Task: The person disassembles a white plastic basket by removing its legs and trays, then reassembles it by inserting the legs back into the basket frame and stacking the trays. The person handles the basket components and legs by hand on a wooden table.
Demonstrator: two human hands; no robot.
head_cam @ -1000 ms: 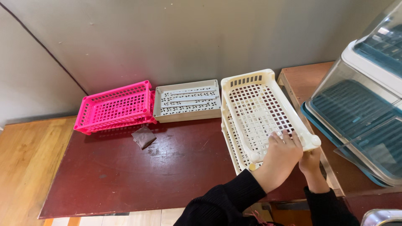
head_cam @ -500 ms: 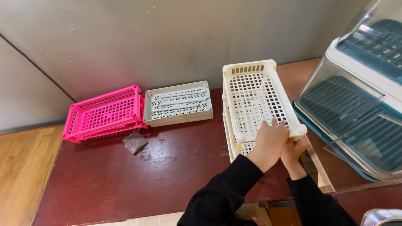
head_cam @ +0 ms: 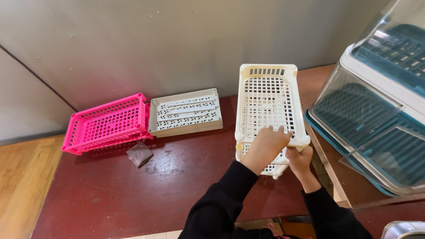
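Note:
A cream slotted plastic basket (head_cam: pixel 268 99) is lifted at its near end above a second cream basket (head_cam: pixel 274 167) lying under it on the dark red table (head_cam: pixel 133 186). My left hand (head_cam: pixel 268 144) grips the near rim of the upper basket from above. My right hand (head_cam: pixel 299 158) holds the same near edge at its right corner, from below. Both arms wear black sleeves.
Against the wall stand stacked pink slotted baskets (head_cam: pixel 106 123) and a grey tray (head_cam: pixel 186 114) with white rods in it. A small brown piece (head_cam: pixel 140 153) lies on the table. A clear-lidded teal dish rack (head_cam: pixel 376 106) sits on a wooden surface at the right.
The upper cream basket has been raised and turned straighter, away from the lower one. Both hands have shifted left along with it, and the view has moved slightly.

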